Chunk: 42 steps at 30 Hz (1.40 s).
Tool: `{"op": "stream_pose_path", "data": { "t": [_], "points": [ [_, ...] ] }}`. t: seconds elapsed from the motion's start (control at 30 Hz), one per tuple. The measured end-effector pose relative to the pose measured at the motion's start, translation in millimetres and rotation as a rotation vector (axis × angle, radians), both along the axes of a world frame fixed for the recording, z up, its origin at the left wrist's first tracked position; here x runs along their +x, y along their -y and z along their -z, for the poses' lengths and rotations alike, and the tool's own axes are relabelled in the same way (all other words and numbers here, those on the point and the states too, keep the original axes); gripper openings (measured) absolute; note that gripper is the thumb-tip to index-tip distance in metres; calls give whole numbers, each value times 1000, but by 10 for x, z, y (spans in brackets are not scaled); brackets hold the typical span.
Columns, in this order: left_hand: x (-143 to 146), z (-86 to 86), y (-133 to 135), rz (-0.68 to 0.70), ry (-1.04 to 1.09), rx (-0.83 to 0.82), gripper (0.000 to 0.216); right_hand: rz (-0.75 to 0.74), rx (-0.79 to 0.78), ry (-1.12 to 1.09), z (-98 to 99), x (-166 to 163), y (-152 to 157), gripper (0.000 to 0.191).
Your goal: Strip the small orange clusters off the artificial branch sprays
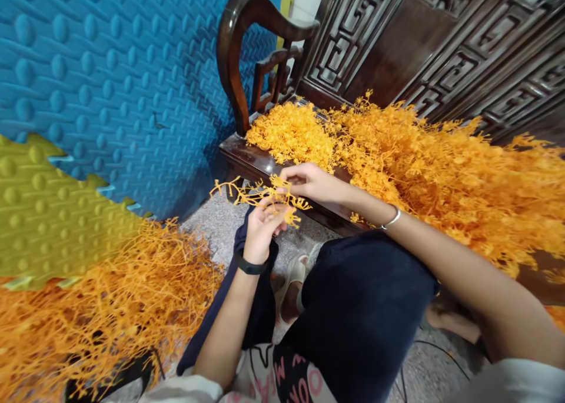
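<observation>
Holding one orange plastic sprig (260, 194) between them, the left hand (261, 229) and right hand (311, 182) both pinch it above the lap. A big orange pile (441, 167) sits on the wooden bench (247, 156) at two o'clock.

A dark carved wooden bench (247, 156) stood against a blue studded foam mat (123, 73), heaped with orange plastic sprigs (441, 162). A yellow-green mat (48, 215) joined the blue one lower down. Another orange pile (110, 309) lay on the speckled grey floor (216, 220). Carved dark panels (441, 44) rose behind.
</observation>
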<state>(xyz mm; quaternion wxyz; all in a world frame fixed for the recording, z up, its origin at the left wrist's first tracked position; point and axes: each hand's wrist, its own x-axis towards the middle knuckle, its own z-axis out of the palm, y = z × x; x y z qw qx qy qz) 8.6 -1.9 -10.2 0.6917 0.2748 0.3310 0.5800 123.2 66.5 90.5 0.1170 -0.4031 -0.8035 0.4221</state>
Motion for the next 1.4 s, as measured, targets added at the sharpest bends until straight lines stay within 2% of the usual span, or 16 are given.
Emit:
{"op": "stream_pose_path", "data": {
  "t": [0.1, 0.23, 0.37, 0.53, 0.73, 0.87, 1.07, 1.4],
  "points": [
    [5, 11, -8, -1, 84, 53, 44, -46, -10, -28, 20, 30, 0, 13],
    [-24, 14, -21, 63, 190, 98, 47, -94, 121, -52, 42, 78, -25, 15],
    [-47, 14, -29, 115, 268, 73, 51, -116, 180, -41, 10, 138, -32, 7],
    [-29, 25, -31, 148, 198, -18, 53, -190, 212, 40, -35, 161, 42, 6],
    [11, 50, -19, 187, 176, -5, 54, -282, 226, 163, -8, 140, 104, 9],
    [-4, 19, -24, 204, 73, -50, 50, -198, 263, 211, -13, 166, 93, 12],
    [-59, -38, -56, 155, -66, 24, 45, 83, 227, 195, -2, 209, 90, 7],
    [-147, -65, -110, 74, -93, 19, 38, 253, 258, 127, 108, 92, 90, 12]
  ]
}}
